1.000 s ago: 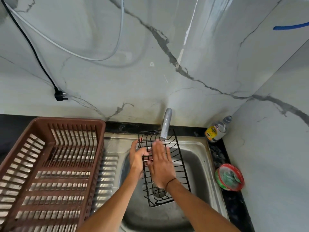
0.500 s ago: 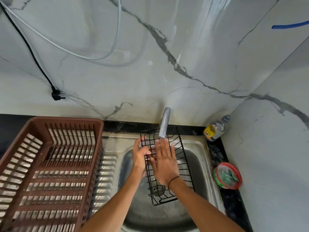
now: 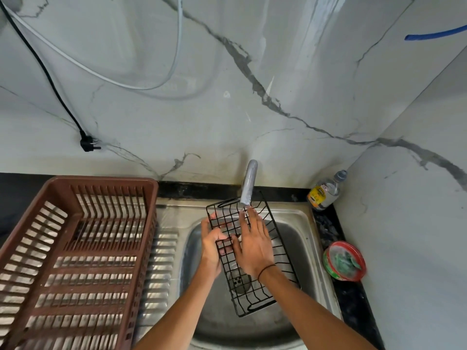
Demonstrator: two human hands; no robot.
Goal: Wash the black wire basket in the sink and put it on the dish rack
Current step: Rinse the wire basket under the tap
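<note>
I can't see much of the black wire basket (image 3: 252, 258) cleanly: my right hand (image 3: 255, 246) lies flat across its middle with the fingers spread and straight, clasping nothing, and covers a good part of the grid. My left hand (image 3: 211, 248) is on the basket's left rim, its fingers curled through the wires and gripping it, though the fingertips are partly lost behind the mesh. Whether water is running from the grey metal tap (image 3: 249, 183) I cannot tell. The steel sink (image 3: 300, 238) is cut off along the bottom of the frame, and its round drain (image 3: 238, 281) shows only through the wires.

The basket sits over the sink bowl at centre frame. Its long axis runs from the tap at upper centre down toward the lower right, the far end just under the spout and the near end tilted toward me.

The brown slotted plastic dish rack (image 3: 75, 261) fills the lower left, clipped by the left and bottom edges, and stands on the dark table (image 3: 15, 195).
</note>
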